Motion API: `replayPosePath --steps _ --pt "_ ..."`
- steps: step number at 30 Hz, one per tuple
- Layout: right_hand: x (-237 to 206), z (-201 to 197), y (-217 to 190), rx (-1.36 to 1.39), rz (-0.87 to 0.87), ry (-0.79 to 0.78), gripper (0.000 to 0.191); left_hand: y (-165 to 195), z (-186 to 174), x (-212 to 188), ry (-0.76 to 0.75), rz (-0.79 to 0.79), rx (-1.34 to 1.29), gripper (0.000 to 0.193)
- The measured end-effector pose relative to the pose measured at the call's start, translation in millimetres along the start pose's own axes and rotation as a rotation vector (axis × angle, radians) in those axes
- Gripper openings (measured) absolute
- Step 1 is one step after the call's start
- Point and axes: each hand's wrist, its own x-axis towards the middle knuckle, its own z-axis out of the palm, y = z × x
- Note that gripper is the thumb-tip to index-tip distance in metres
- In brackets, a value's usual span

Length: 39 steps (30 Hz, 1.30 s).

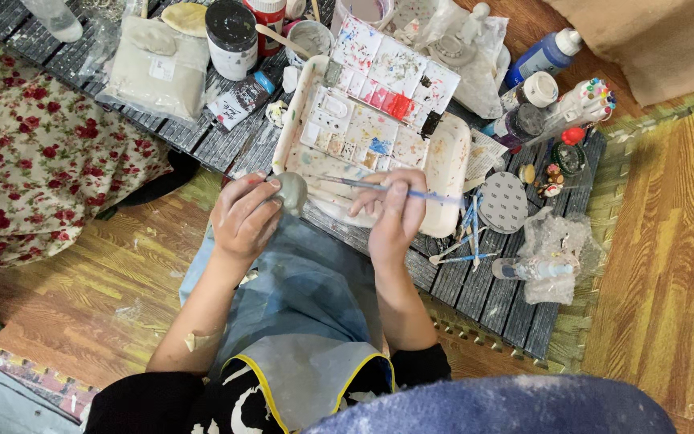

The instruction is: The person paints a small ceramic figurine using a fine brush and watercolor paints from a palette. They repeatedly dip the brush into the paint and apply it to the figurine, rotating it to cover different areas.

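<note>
Item: 1 small grey clay piece (289,191), gripped by the fingers of the left hand (242,219), at the near edge of the white paint palette (451,165). Item: 1 thin brush (387,189), pinched in the right hand (395,215); long axis lies nearly level, tip pointed left toward the clay piece.

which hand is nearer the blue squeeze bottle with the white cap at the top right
Right. The right hand, holding a thin blue-handled paintbrush, is below-left of the blue squeeze bottle with the white cap. The left hand, gripping a small grey clay piece, is farther left.
</note>
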Motion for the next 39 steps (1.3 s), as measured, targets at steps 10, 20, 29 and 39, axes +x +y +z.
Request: replayPosePath --steps 10,20,29,39 --pt "-55 0 31 0.027 -0.330 -0.052 0.033 6 5 -5 0.034 -0.102 -0.075 0.045" --pt "-50 -5 19 0.045 -0.208 -0.097 0.032 8 5 -10 0.025 -0.084 -0.068 0.047" --pt "-47 -4 -1 -0.046 -0.223 -0.145 0.025 7 7 -10 0.030 -0.079 -0.072 0.045" --pt "-50 -22 11 -0.075 -0.259 -0.165 0.025 7 3 -7 0.004 -0.070 -0.061 0.042"
